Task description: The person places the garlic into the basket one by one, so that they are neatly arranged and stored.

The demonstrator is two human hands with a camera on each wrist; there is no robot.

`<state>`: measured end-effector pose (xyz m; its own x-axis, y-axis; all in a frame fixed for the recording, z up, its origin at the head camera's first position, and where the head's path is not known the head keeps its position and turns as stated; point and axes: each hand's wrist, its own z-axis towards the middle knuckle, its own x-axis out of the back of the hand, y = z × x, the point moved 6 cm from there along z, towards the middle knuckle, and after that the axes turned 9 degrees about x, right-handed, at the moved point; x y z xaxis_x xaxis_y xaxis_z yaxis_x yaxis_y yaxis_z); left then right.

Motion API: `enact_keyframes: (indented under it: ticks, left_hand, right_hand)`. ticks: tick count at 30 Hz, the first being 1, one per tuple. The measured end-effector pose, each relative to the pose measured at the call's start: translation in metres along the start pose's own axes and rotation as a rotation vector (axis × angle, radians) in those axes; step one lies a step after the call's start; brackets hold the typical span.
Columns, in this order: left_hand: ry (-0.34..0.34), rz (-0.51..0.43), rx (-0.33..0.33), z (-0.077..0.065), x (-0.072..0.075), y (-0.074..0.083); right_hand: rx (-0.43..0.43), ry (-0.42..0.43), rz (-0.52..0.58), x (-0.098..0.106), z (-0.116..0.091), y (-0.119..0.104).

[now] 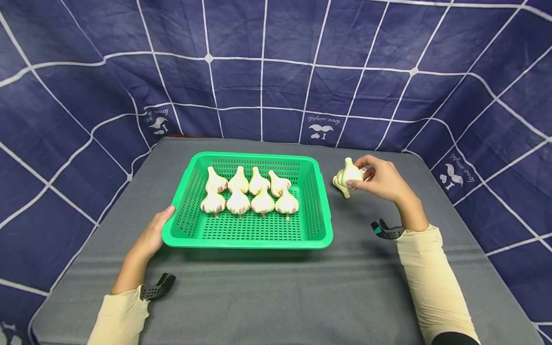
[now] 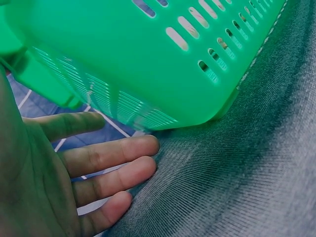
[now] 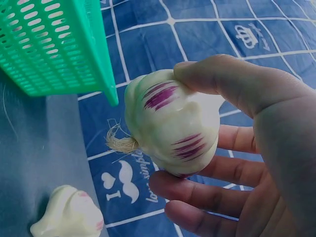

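Note:
My right hand point(image 1: 381, 179) pinches a garlic bulb point(image 3: 170, 121) between thumb and fingers, lifted just off the table right of the green basket point(image 1: 323, 211). Purple streaks mark its pale skin, and a tuft of dry roots shows. Beneath it, partly hidden in the head view, another garlic bulb point(image 3: 71, 215) lies on the table. At the basket's left side, my left hand point(image 1: 153, 232) has its thumb on the rim. In the left wrist view its other fingers point(image 2: 116, 153) stretch out loosely beside the basket wall. Several garlic bulbs point(image 1: 238, 203) sit in two rows inside the basket.
A grey cloth covers the table point(image 1: 276, 297). Dark blue fabric point(image 1: 284, 81) with white grid lines hangs behind and at both sides. A black wrist strap point(image 1: 158, 286) is on the left arm, another strap point(image 1: 385, 231) on the right.

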<state>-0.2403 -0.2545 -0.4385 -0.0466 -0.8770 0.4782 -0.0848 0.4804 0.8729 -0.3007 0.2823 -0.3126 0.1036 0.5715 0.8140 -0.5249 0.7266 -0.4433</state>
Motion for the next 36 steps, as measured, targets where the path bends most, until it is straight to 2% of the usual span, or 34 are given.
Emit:
enact_keyframes:
  ticks: [5,11,15,19,27,36]
  left_hand:
    - [-0.014,-0.043,-0.043,0.002,0.000,0.003]
    - [-0.003,0.013,0.002,0.000,0.002,0.000]
    - [-0.008,0.004,0.005,0.000,0.002,-0.001]
    - [-0.008,0.043,0.022,0.000,0.001,-0.004]
    - [-0.019,-0.028,-0.022,0.002,-0.002,-0.001]
    - [-0.013,0.036,0.025,0.000,0.000,-0.003]
  right_hand:
    - [0.002,0.022,0.025,-0.003,0.006,-0.006]
    - [0.014,0.015,0.065,-0.007,0.015,-0.016]
    - [0.031,0.018,0.095,-0.011,0.021,-0.022]
    - [0.051,0.008,0.117,-0.017,0.027,-0.027]
    - [0.039,-0.038,0.155,-0.032,0.035,-0.035]
    - [0.078,-0.037,0.203,-0.037,0.043,-0.050]
